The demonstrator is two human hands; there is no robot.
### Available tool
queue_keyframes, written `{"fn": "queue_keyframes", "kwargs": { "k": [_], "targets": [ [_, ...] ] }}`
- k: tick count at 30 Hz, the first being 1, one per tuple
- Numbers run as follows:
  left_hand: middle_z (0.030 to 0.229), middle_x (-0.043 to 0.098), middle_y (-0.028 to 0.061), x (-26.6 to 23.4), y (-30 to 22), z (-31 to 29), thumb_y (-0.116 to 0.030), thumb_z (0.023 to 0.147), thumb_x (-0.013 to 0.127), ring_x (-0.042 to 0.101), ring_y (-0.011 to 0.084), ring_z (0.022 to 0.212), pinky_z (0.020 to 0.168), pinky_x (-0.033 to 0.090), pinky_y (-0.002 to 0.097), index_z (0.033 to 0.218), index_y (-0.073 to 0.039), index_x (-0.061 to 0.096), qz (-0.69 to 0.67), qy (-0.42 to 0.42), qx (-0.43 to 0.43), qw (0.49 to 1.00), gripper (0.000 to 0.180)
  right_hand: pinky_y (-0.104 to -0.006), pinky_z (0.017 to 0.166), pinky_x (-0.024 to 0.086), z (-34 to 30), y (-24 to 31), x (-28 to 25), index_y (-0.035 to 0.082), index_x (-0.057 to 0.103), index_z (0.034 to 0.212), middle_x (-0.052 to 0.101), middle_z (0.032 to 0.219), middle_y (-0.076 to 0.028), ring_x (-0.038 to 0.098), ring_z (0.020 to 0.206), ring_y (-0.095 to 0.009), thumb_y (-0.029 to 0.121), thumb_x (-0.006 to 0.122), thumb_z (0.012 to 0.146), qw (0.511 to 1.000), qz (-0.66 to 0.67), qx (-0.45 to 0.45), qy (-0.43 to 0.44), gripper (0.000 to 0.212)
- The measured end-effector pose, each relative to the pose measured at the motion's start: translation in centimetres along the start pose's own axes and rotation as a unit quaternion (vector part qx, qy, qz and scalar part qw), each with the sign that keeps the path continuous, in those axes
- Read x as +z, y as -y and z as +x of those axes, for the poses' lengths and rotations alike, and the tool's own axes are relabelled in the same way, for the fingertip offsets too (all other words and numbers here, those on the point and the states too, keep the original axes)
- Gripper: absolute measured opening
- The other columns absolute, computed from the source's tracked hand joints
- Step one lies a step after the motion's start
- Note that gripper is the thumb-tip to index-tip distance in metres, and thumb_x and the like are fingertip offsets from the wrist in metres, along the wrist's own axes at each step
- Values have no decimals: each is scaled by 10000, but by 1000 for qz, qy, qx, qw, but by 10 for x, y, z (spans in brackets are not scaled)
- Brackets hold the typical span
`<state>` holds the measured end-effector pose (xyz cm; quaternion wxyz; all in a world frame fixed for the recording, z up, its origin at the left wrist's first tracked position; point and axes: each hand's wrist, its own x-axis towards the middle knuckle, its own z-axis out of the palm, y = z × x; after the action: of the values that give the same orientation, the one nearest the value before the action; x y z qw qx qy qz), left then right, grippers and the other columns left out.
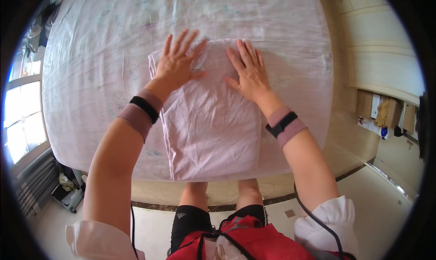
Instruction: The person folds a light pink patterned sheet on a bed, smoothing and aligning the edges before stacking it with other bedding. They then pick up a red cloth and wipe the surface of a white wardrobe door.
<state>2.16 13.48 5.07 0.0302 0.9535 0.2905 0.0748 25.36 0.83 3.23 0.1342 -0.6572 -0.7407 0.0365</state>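
Have a folded pink cloth (213, 137) flat on the bed (91, 101), reaching back to the near edge. Spreading the left grip (175, 68) wide at the far left corner of the cloth, slightly blurred; cannot tell if touching. Resting the right grip (253, 78), also wide, palm down on the far right corner, pointing toward the far edge. Grasping nothing with either, well beyond the near half of the cloth.

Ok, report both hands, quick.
Left hand: open over the folded pink cloth, holding nothing; contact unclear.
Right hand: open, palm down on the cloth, holding nothing.
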Motion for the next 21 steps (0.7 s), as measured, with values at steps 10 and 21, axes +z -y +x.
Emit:
{"fn": "queue_keyframes", "kwargs": {
  "k": [10,21],
  "targets": [
    [1679,6,148,40,14,-66,-846,691,561,-64,349,1545,1173,-80,650,1608,-143,152,-51,194,-160,966,1226,-579,1222,103,9,-1,42,221,228,1587,124,1669,-49,74,1543,-269,669,639,815,997,-22,35,68,983],
    [1672,-37,181,36,15,-55,-859,688,534,-106,372,1537,1156,-104,668,1596,-82,160,-71,288,-175,939,1253,-620,1178,171,7,-7,59,268,196,1592,99,1677,-41,90,1541,-288,628,673,787,998,-15,26,63,1003]
  ]
}}
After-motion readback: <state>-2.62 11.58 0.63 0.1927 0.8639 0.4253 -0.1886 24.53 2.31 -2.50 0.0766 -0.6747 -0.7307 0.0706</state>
